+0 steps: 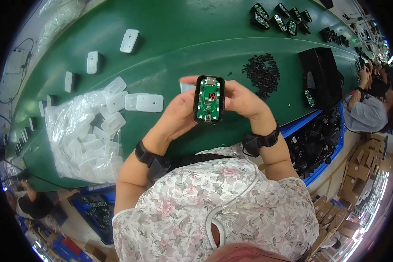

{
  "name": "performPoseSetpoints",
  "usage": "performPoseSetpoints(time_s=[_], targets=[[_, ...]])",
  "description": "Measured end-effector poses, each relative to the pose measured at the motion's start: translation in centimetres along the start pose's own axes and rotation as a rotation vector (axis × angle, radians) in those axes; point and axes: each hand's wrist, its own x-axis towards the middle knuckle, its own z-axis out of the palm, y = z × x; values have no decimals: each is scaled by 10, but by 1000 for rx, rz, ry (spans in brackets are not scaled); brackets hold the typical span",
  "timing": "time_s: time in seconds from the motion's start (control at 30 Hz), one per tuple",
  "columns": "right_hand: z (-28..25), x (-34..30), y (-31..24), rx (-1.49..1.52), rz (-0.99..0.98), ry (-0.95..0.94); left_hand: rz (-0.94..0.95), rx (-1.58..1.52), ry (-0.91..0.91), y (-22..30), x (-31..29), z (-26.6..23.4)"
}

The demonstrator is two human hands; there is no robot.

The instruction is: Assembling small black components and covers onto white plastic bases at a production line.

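Observation:
In front of me, a black plastic case (pixel 210 105) with a green circuit board inside is held up, its open side facing me. My left hand (pixel 179 109) is closed on the case's left side. From the other side my right hand (pixel 245 101) grips it, thumb against the right wall. A whitish cover (pixel 187 87) shows by my left fingers; whether they touch it I cannot tell. Left of my hands, white covers (pixel 149 103) lie on the green table, beside a clear plastic bag (pixel 81 144) full of them.
Far left stand several white-topped cases (pixel 129 41). A heap of small black parts (pixel 262 72) lies right of my hands, near a black box (pixel 321 78). Cases with boards (pixel 280 22) sit at the back right. A blue crate (pixel 314 146) borders the table; co-workers sit at both sides.

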Motion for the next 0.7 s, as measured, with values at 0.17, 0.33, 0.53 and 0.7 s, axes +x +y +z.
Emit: performPoseSetpoints(time_s=[0.17, 0.33, 0.53, 0.7], targets=[[-2, -7, -2, 166, -90, 479, 73, 224, 109, -5, 5, -27], [-24, -2, -1, -360, 46, 636, 596, 1672, 364, 10, 10, -49], [4, 11, -5, -1375, -153, 343, 692, 1464, 408, 17, -2, -46], [13, 18, -5, -1493, -165, 244, 660, 1612, 240, 16, -8, -47]])
